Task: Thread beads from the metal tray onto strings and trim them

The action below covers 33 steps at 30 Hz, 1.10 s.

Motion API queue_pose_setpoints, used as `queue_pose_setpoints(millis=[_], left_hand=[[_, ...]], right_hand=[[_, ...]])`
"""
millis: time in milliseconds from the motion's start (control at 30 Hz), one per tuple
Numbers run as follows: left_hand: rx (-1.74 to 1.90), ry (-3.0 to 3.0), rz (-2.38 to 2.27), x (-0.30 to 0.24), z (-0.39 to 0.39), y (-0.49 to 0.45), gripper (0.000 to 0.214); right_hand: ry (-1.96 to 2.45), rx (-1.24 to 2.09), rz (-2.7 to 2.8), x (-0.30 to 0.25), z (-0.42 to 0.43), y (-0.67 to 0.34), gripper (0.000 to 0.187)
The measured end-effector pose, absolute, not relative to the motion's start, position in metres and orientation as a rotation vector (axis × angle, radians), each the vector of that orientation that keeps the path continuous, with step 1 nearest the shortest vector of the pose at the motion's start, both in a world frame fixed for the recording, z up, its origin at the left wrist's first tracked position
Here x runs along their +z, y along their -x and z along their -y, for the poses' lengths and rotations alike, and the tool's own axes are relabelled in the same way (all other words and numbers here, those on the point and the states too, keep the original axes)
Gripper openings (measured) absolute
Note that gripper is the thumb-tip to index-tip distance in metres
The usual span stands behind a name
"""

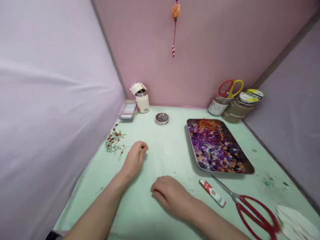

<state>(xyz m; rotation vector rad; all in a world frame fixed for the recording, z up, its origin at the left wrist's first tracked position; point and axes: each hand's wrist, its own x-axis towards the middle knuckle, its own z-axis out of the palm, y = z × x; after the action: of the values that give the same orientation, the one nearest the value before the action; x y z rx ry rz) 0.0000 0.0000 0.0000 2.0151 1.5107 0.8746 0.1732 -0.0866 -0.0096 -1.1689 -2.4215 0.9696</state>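
Note:
My left hand (135,158) is over the table left of centre, its thumb and fingers curled toward each other. Whatever lies between those fingertips, if anything, is too small or hidden to tell. Just left of it is a loose pile of thin greenish cords with red and dark beads (113,138); one strand reaches close to the hand. My right hand (171,195) rests nearer to me with its fingers bent under and closed, so its grasp is hidden. Right of that hand lie a red and white lighter (212,192) and large red-handled scissors (250,210).
A metal tray (191,143) of mixed beads and orange cord stands at right. Behind are a small round dish (162,118), a cream bottle (143,101), a can with scissors (218,106) and a jar (236,110). White cloth (295,221) lies front right.

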Motion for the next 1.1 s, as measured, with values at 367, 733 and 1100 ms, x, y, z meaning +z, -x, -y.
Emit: queue_pose_setpoints(millis=[367,733,1100], left_hand=[[1.227,-2.064,-1.518,0.003,0.004,0.006,0.011],[1.310,-2.136,-1.474,0.001,0.002,0.010,0.011],[1.343,-2.169,-1.384,0.005,0.004,0.012,0.011]], right_hand=[[1.165,0.983,2.405,-0.012,0.088,-0.176,0.016],[1.153,1.085,2.254,0.019,0.083,-0.189,0.020],[1.551,0.469,2.115,0.073,-0.021,-0.257,0.019]])
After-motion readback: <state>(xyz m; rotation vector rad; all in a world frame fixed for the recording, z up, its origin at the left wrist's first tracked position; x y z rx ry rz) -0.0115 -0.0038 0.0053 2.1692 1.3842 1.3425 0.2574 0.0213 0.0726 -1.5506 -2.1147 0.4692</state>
